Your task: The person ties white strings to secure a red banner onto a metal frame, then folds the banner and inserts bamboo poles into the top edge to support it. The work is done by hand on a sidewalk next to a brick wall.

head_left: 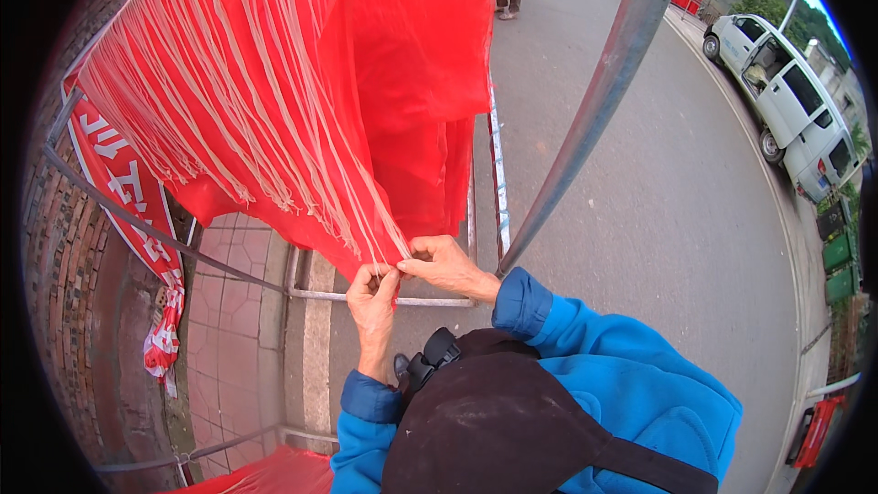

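A large sheet of red cloth (pixel 421 46) hangs in front of me, with many thin pale strings (pixel 265 82) running down its face in loose ends. At its lowest corner my left hand (pixel 370 305) is closed in a pinch on the cloth edge and a few strings. My right hand (pixel 446 267) pinches the same edge just to the right, its fingertips almost touching the left ones. The exact strand between the fingers is too small to make out.
A metal frame (pixel 384 298) surrounds the cloth, with a grey pole (pixel 594 110) slanting up on the right. A red banner (pixel 123 174) hangs beside a brick wall (pixel 69 247). More red cloth (pixel 274 476) lies low at the left. Across the road (pixel 677 220) stands a white van (pixel 786 91).
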`<state>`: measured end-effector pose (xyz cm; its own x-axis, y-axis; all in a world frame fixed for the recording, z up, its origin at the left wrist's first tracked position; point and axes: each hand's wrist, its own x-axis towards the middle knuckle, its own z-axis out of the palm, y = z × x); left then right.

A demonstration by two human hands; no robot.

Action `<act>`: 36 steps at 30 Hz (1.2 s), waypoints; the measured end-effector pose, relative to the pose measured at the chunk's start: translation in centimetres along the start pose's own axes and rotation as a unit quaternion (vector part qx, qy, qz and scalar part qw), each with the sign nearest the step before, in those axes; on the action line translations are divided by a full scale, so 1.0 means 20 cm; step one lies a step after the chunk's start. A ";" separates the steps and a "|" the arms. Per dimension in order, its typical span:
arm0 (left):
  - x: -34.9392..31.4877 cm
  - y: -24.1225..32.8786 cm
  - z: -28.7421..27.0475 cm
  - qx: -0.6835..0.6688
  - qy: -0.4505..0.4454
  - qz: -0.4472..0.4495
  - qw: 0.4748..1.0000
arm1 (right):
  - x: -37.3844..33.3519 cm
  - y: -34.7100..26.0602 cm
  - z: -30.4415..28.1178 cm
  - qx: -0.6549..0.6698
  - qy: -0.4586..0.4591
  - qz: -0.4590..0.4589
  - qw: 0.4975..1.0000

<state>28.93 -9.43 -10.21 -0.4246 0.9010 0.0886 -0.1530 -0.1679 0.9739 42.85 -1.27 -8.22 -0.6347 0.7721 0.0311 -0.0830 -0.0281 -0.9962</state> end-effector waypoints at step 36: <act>0.02 -0.01 -0.03 0.012 -0.037 -0.055 0.998 | -0.03 0.05 0.08 0.000 0.043 0.011 0.999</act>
<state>28.21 -9.38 -10.43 -0.3390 0.9408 -0.0045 -0.1740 -0.0580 0.9830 41.91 -2.74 -9.06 -0.5680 0.8230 0.0016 -0.0702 -0.0465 -0.9964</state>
